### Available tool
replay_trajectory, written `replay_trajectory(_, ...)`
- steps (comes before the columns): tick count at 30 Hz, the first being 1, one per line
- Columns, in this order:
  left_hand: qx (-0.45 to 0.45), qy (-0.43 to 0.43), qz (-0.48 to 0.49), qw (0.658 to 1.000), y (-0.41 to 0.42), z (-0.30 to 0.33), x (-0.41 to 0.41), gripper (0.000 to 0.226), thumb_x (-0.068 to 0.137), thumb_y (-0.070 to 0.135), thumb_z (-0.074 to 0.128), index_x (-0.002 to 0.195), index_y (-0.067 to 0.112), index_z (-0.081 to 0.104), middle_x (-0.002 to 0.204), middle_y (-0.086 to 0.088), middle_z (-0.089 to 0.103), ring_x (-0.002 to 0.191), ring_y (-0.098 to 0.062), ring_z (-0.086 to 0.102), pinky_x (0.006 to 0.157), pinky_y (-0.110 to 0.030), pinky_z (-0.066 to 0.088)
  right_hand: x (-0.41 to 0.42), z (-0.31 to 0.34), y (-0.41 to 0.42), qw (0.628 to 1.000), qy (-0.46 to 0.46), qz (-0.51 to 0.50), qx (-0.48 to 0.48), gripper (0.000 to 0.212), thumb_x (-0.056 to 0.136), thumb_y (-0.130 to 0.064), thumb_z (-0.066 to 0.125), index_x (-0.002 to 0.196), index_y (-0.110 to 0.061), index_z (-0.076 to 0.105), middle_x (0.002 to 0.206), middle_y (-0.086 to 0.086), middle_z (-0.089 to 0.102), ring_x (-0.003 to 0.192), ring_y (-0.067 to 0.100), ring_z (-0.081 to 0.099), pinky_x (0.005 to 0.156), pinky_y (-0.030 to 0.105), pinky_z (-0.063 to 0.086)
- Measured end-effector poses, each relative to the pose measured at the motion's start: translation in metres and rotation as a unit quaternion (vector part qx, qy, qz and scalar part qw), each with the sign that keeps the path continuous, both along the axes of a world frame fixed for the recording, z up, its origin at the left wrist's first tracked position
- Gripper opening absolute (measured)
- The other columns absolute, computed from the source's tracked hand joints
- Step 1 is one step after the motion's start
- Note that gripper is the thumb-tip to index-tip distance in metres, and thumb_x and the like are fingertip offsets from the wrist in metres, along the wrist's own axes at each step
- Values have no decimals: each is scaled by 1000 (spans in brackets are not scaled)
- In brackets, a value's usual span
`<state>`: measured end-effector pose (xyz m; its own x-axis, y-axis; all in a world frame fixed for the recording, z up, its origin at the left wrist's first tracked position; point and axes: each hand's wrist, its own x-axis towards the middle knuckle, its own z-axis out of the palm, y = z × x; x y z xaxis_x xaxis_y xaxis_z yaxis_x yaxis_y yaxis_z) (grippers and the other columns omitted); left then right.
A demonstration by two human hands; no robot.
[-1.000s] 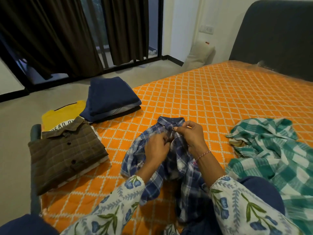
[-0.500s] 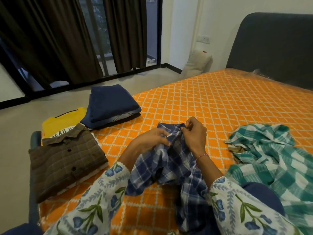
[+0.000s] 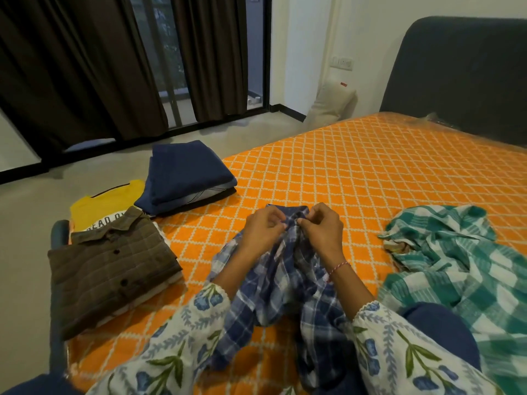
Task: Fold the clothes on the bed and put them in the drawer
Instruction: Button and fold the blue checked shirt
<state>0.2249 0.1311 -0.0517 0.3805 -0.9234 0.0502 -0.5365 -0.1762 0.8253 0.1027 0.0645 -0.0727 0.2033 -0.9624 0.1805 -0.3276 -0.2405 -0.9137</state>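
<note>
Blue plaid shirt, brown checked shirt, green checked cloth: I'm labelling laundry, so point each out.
Blue plaid shirt [image 3: 281, 283]: head view, crumpled front below the hands.
Brown checked shirt [image 3: 114, 266]: head view, folded front.
Green checked cloth [image 3: 445, 252]: head view, rumpled middle.

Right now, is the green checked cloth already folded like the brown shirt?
No, the green checked cloth lies crumpled on the bed, while the brown shirt is folded flat.

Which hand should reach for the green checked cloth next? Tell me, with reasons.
Right. The right hand is on the side where the green checked cloth lies crumpled; the left hand would have to cross over the blue plaid shirt both hands pinch.
</note>
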Motion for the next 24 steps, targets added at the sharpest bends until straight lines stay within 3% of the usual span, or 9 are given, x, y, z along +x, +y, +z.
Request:
replay_trajectory(2, -61, 32, 22, 997, -5, -1, -12, 7, 89, 8, 63, 90, 3, 67, 84, -15, 69, 67, -15, 62, 63, -23, 52, 0, -1, 4, 1000, -11, 5, 4, 34, 81, 0, 67, 66, -16, 41, 63, 0, 46, 56, 15, 39, 55, 24, 34)
replay_trajectory(6, -40, 88, 45, 994, -10, -9, -20, 6, 87, 6, 66, 88, 0, 67, 74, -15, 68, 59, -11, 62, 60, -21, 56, -1, -6, 9, 999, -34, -10, 17, 32, 78, 4, 67, 65, -15, 44, 64, 7, 52, 59, 26, 50, 55, 35, 45)
replay_trajectory(9, -15, 102, 61, 993, -8, -14, -20, 8, 87, 8, 67, 81, 3, 67, 71, -10, 66, 60, -12, 62, 61, -23, 56, -4, -9, 13, 999, -46, -7, 25, 31, 78, 2, 70, 67, -12, 44, 63, 3, 49, 58, 19, 45, 54, 28, 40)
replay_trajectory(13, 12, 38, 89, 995, -7, -24, -17, 24, 88, 8, 63, 64, 13, 65, 69, -9, 70, 64, -21, 68, 66, -39, 59, -7, -7, 18, 998, -11, 36, 59, 20, 88, 1, 57, 76, -15, 54, 62, -1, 54, 46, 1, 43, 48, 20, 35)
replay_trajectory(17, 36, -30, 124, 991, -4, -29, -20, 18, 84, 6, 61, 69, 2, 70, 63, -6, 67, 64, -27, 67, 62, -44, 58, -11, -5, 20, 985, -62, 68, 145, 22, 87, 9, 53, 77, -9, 60, 67, 12, 60, 58, 20, 55, 54, 29, 51)
replay_trajectory(20, 43, -53, 111, 991, 0, -30, -24, 21, 85, 7, 62, 65, 12, 66, 65, -7, 68, 64, -22, 67, 65, -37, 58, -10, -14, 22, 992, -31, 41, 113, 18, 83, 6, 60, 75, -10, 57, 58, 9, 55, 57, 24, 51, 59, 38, 50)
replay_trajectory(22, 41, 3, 100, 994, 1, -36, -22, 23, 86, 4, 62, 65, 13, 66, 67, -8, 69, 66, -22, 69, 69, -36, 59, -7, -20, 25, 997, 18, 35, 66, 16, 80, 2, 65, 78, -11, 56, 60, 6, 58, 58, 22, 56, 60, 34, 50)
replay_trajectory(24, 38, 91, 98, 990, 3, -42, -21, 16, 88, 1, 59, 76, 1, 70, 71, -11, 67, 66, -24, 68, 69, -36, 58, -6, -24, 26, 997, 61, 35, 14, 19, 79, -1, 68, 81, -13, 55, 69, 2, 62, 65, 15, 60, 58, 17, 46)
